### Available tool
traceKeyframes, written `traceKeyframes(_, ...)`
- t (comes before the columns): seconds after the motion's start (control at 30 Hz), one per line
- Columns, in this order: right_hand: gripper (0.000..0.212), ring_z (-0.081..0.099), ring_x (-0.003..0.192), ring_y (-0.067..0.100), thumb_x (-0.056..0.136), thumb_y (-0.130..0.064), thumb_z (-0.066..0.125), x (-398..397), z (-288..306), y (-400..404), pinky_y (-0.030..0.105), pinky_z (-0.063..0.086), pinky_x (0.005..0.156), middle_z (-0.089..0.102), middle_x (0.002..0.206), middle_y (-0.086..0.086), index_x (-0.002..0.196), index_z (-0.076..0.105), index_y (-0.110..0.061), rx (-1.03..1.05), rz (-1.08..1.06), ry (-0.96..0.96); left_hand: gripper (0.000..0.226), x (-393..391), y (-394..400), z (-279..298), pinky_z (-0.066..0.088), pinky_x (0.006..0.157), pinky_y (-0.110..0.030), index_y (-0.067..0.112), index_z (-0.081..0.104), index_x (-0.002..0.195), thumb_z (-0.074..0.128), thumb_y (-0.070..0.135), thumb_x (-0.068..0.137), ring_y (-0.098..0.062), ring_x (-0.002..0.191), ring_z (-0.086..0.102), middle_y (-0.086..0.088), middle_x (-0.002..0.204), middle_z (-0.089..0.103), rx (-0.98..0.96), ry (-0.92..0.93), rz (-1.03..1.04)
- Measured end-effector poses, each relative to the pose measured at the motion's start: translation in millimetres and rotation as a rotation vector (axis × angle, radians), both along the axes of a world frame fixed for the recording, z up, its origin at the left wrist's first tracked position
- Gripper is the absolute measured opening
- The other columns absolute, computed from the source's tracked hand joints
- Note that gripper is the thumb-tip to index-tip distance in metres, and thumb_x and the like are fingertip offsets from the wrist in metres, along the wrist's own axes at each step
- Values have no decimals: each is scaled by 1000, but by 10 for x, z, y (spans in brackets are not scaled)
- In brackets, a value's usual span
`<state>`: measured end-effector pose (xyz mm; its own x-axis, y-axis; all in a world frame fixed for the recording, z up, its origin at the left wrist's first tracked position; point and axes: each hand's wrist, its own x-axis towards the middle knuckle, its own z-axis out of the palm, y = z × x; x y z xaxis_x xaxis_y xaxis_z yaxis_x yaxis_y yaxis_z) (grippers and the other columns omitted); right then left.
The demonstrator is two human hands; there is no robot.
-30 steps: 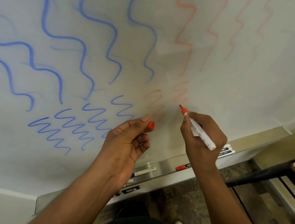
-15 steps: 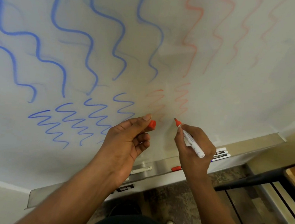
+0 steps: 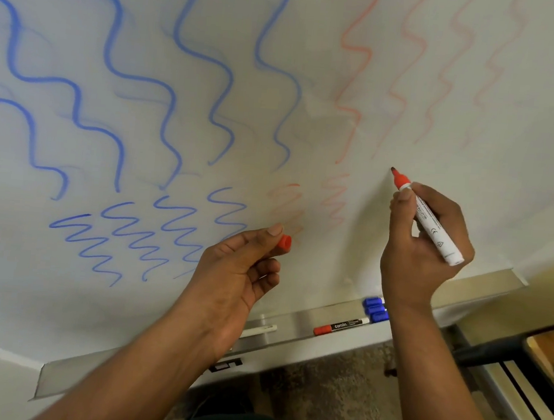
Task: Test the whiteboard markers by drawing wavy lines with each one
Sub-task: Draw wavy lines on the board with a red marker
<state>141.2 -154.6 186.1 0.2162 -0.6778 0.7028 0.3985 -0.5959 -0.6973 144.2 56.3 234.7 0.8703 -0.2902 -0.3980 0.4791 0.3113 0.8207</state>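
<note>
The right hand (image 3: 423,242) grips the uncapped red marker (image 3: 427,216), its tip at the whiteboard (image 3: 441,157) beside faint red wavy lines (image 3: 333,198). The left hand (image 3: 240,270) pinches the red cap (image 3: 283,244). More markers (image 3: 342,326) lie in the tray (image 3: 292,325).

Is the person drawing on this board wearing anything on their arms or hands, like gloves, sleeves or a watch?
No. Both forearms are bare as far as the picture shows, with no sleeve edge in view. The left hand and right hand have no gloves, and no rings, watch or bracelet show. The fingers have short, plain nails.
</note>
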Motion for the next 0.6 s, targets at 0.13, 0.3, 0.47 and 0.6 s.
traceKeyframes(0.13,10,75,81,19,99,-9,73,-35,-23,38,30,59,72,77,95,8,102,77,-1,-139,-21,59,23,9,-21,-4,53,73,-28,13,76,93,78,28,76,-9,64,60,-3,89,76,-2,1,-1)
traceKeyframes(0.3,6,74,80,13,98,-9,75,-65,-93,19,25,57,71,76,96,-2,103,79,-8,-182,-55,106,15,15,-55,-18,52,72,-28,15,77,88,78,26,78,-9,64,60,-4,90,76,-5,6,0)
traceKeyframes(0.47,8,73,80,10,99,-9,74,-79,-162,29,27,57,68,77,95,1,104,76,-15,-102,-44,83,15,2,-79,-17,50,74,-29,14,76,87,78,25,78,-9,63,59,-5,89,76,-5,15,6)
traceKeyframes(0.6,4,73,75,16,94,-4,76,-107,-282,96,26,57,68,76,88,6,95,78,-1,-187,-13,151,18,-18,-97,-19,51,72,-28,15,76,87,79,27,74,-9,62,59,-5,88,76,0,17,2)
